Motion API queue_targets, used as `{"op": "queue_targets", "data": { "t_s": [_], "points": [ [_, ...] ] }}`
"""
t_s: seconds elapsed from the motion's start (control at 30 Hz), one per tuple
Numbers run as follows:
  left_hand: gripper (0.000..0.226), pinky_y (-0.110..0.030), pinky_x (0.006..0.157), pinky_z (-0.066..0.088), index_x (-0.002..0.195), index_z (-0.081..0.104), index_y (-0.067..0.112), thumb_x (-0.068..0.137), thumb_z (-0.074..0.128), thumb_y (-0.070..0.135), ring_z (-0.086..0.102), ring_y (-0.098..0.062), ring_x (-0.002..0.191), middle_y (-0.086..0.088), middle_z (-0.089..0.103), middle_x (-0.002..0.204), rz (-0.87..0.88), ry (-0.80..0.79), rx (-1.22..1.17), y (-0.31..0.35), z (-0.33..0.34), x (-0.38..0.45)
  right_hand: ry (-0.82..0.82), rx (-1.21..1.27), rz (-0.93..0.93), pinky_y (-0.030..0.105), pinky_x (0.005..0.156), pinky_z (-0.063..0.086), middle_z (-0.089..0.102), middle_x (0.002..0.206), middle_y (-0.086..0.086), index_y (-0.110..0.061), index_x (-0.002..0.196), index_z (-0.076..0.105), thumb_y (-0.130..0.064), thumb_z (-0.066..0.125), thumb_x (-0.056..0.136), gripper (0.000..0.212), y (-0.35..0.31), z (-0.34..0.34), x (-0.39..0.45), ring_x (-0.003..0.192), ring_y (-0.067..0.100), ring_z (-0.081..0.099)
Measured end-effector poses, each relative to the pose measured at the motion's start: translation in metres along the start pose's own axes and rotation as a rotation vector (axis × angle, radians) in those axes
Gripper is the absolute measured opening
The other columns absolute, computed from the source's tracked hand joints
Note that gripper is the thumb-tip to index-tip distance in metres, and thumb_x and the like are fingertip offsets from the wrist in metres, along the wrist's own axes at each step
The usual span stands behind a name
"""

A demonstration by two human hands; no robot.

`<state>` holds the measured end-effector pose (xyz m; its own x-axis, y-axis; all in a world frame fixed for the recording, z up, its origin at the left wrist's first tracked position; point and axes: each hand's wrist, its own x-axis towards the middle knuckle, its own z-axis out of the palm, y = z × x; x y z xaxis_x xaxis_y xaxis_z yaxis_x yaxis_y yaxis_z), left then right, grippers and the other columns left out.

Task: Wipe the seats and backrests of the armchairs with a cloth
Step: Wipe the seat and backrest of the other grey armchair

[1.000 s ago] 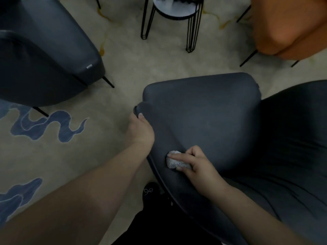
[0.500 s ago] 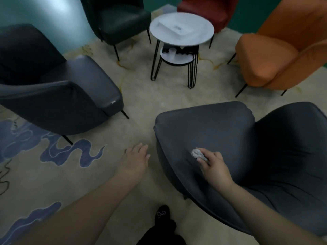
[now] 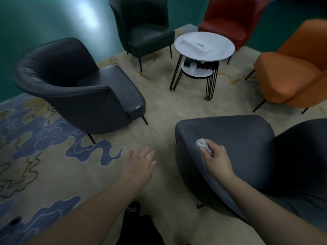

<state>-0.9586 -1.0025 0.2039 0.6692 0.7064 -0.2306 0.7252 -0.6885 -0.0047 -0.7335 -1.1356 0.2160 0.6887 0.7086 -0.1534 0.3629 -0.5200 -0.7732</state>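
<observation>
On the far left stands a black leather armchair [image 3: 77,85], and whether its seat and backrest have been wiped cannot be told from here. It could get skipped if attention stays on the nearest chair. Next over, the left hand [image 3: 139,167] hangs above the patterned carpet [image 3: 53,156] with fingers straight and loosely spread, holding nothing and touching nothing. With that hand off the furniture, a hard push on the cloth might shift the light-legged chair on the carpet.

Further right, the grey armchair [image 3: 230,138] takes the wiping: the right hand [image 3: 217,158] pinches a small bunched grey cloth [image 3: 202,145] against the inner edge of its armrest, near the front of the seat. Bunched that tight (only a small patch seems to meet the upholstery), the cloth risks leaving streaks of missed surface, and the backrest at the far right looks likely to be neglected.

Beyond sit a dark green chair [image 3: 145,29], a round white table [image 3: 204,45], a red chair [image 3: 231,20] and an orange armchair [image 3: 292,76], all well apart from the hands.
</observation>
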Motion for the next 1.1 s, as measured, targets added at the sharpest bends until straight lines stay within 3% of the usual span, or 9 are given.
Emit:
{"op": "queue_targets", "data": {
  "t_s": [0.1,0.2,0.4,0.5,0.57,0.67,0.87,1.1],
  "points": [
    [0.050,-0.040,0.116,0.015,0.148,0.029,0.026,0.101,0.023,0.043,0.021,-0.021,0.144,0.001,0.028,0.156,0.039,-0.013,0.023,-0.041,-0.004,0.011,-0.001,-0.003,0.010,0.018,0.076,0.033,0.048,0.111,0.004,-0.037,0.128,0.056,-0.033,0.057,0.094,0.034,-0.027,0.032,0.012,0.076,-0.008,0.046],
    [0.052,-0.040,0.117,0.013,0.150,0.025,0.025,0.102,0.021,0.044,0.019,-0.021,0.144,0.001,0.025,0.157,0.061,-0.023,0.049,-0.091,-0.008,0.028,0.027,-0.021,0.016,0.020,0.077,0.034,0.048,0.108,0.003,-0.040,0.127,0.056,-0.035,0.057,0.093,0.034,-0.055,0.070,0.030,0.074,-0.009,0.045],
    [0.054,-0.040,0.117,0.004,0.152,0.019,0.024,0.102,0.020,0.042,0.018,-0.019,0.145,0.002,0.023,0.158,0.122,0.015,0.055,-0.182,-0.027,0.072,0.068,-0.034,0.024,0.021,0.073,0.034,0.052,0.108,0.007,-0.037,0.125,0.057,-0.033,0.057,0.093,0.032,-0.104,0.128,0.068,0.078,-0.016,0.045],
    [0.054,-0.041,0.117,0.004,0.152,0.020,0.024,0.101,0.022,0.043,0.020,-0.020,0.144,0.002,0.026,0.157,0.147,0.038,0.061,-0.212,-0.037,0.099,0.126,-0.003,0.057,0.011,0.061,0.031,0.051,0.107,0.008,-0.036,0.127,0.057,-0.030,0.057,0.094,0.033,-0.124,0.142,0.083,0.079,-0.022,0.043],
    [0.054,-0.042,0.117,0.006,0.151,0.024,0.024,0.100,0.024,0.043,0.022,-0.020,0.144,0.002,0.031,0.155,0.170,0.056,0.063,-0.227,-0.044,0.120,0.147,0.002,0.061,0.011,0.062,0.031,0.049,0.105,0.006,-0.034,0.127,0.057,-0.029,0.057,0.094,0.034,-0.134,0.147,0.093,0.077,-0.017,0.045],
    [0.054,-0.043,0.116,0.010,0.150,0.029,0.023,0.100,0.027,0.042,0.026,-0.022,0.143,0.000,0.036,0.153,0.177,0.066,0.027,-0.237,-0.053,0.151,0.173,0.017,0.082,0.019,0.073,0.032,0.047,0.104,0.004,-0.034,0.127,0.057,-0.028,0.058,0.094,0.034,-0.144,0.147,0.112,0.076,-0.008,0.046],
    [0.054,-0.043,0.117,0.008,0.151,0.025,0.023,0.101,0.021,0.044,0.022,-0.021,0.144,0.002,0.029,0.156,0.235,0.042,0.089,-0.232,-0.069,0.234,0.208,-0.002,0.119,0.024,0.076,0.038,0.052,0.106,0.008,-0.030,0.126,0.059,-0.029,0.057,0.094,0.032,-0.137,0.131,0.189,0.075,0.001,0.050],
    [0.051,-0.044,0.117,0.012,0.149,0.028,0.028,0.101,0.023,0.045,0.023,-0.020,0.144,0.004,0.031,0.155,0.216,0.013,0.057,-0.210,-0.090,0.350,0.177,0.025,0.120,0.030,0.078,0.046,0.064,0.098,0.008,-0.026,0.121,0.064,-0.029,0.056,0.094,0.028,-0.125,0.109,0.304,0.094,0.020,0.060]
  ]
}}
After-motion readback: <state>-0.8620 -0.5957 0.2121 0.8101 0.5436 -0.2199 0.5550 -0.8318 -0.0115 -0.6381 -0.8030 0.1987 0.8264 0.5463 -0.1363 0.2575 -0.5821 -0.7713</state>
